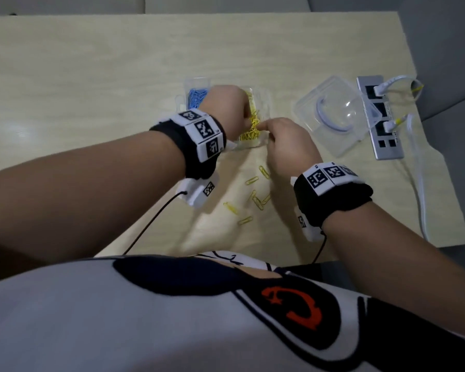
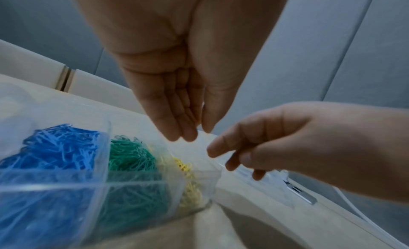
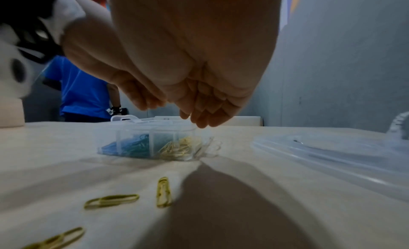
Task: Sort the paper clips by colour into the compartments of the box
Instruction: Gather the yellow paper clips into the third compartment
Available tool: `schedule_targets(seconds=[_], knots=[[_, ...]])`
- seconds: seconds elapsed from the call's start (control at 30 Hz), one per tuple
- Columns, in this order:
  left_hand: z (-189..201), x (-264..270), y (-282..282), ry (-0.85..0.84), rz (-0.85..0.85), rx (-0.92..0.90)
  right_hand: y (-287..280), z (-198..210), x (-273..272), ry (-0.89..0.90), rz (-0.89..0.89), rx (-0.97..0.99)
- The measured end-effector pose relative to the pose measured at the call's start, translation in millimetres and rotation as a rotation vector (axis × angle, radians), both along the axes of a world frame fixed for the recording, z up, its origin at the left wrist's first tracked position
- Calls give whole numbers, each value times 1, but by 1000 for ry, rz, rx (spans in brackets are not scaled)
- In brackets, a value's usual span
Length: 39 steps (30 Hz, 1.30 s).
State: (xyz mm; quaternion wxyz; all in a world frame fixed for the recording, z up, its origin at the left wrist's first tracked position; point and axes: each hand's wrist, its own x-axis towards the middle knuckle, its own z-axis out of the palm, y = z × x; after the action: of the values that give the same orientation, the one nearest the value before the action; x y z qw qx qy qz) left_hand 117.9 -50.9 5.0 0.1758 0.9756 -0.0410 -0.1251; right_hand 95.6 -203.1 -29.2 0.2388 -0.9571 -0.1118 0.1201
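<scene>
Hands over box mid-frame | fingers relaxed, holding nothing visible | advice: release yellow clips low over yellow compartment.

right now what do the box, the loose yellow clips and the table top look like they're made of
Box: clear, slightly frosted plastic; the clips inside show through its walls.
Loose yellow clips: bent wire with a smooth yellow finish, probably coated metal; the wire core cannot be seen.
Table top: pale wood grain with a soft sheen, likely laminate or veneer; solid wood cannot be ruled out.
</scene>
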Motion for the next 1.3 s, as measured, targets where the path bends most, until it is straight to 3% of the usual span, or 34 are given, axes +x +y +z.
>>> schedule_targets(seconds=[0.1, 0.17, 0.27, 0.37, 0.43, 0.6, 0.8, 1.0, 1.1, 1.2, 1.3], knots=[[-3, 5, -1, 16, -6, 7, -10, 1, -16, -35, -51, 9], [-4, -9, 0, 12, -42, -7, -17, -2, -27, 108, -28, -96], [-10, -47, -4, 186, -201, 113, -21, -9, -45, 340, 139, -257], [-22, -83, -14, 375, -348, 302, -15, -17, -54, 278, 306, -249], [-31, -99, -22, 397, -396, 369, -13, -24, -56, 187, 350, -234], [-37, -100, -35, 343, -318, 256, -15, -29, -57, 48, 361, -232], [-40, -89, -31, 367, -379, 310, -8, -29, -57, -7, 316, -322], [-42, -78, -23, 337, -460, 364, -2, -24, -44, 144, 193, -336], [-43, -74, -20, 348, -460, 358, -3, -12, -31, 191, 47, -204], [-43, -73, -15, 340, -446, 342, 3, 1, -15, 101, -136, 15], [-35, -66, -10, 301, -434, 319, 13, 13, 3, 36, -204, 160]])
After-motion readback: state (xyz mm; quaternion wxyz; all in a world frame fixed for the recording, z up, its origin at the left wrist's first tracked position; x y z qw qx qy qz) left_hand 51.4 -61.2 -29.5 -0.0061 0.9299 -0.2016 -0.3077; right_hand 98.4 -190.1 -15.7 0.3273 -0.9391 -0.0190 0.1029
